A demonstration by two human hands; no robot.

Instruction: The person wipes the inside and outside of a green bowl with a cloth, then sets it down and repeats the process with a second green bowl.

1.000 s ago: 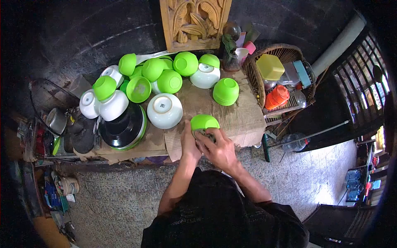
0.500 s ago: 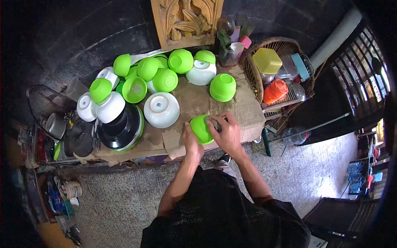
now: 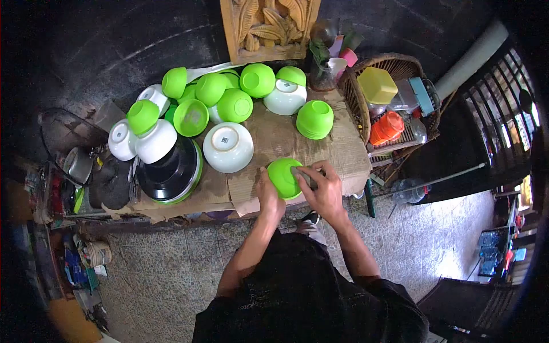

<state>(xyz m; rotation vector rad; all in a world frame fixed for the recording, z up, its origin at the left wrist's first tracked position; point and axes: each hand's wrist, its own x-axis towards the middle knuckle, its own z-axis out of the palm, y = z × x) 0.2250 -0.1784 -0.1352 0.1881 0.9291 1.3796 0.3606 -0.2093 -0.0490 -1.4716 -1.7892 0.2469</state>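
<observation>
In front of me, a bright green bowl [image 3: 282, 178] is turned bottom up at the cardboard's front edge. My left hand [image 3: 269, 196] is closed on its left side. A small dark grey pad [image 3: 306, 176], perhaps a cloth or sponge, is pinched in my right hand [image 3: 327, 192] and pressed against the bowl's right side. Behind stands an upside-down stack of green bowls [image 3: 314, 119]. To the left lies an overturned white bowl [image 3: 228, 150].
More green bowls [image 3: 210, 88] and white bowls pile up at the back left, by a black round vessel [image 3: 170, 174]. A wicker basket [image 3: 355, 97] with plastic containers stands at right. A utensil holder [image 3: 321, 77] and carved wooden panel [image 3: 271, 28] are behind.
My right hand has shifted slightly right and down along the bowl with the grey pad. The left hand still holds the bowl. The whole view has tilted a little.
</observation>
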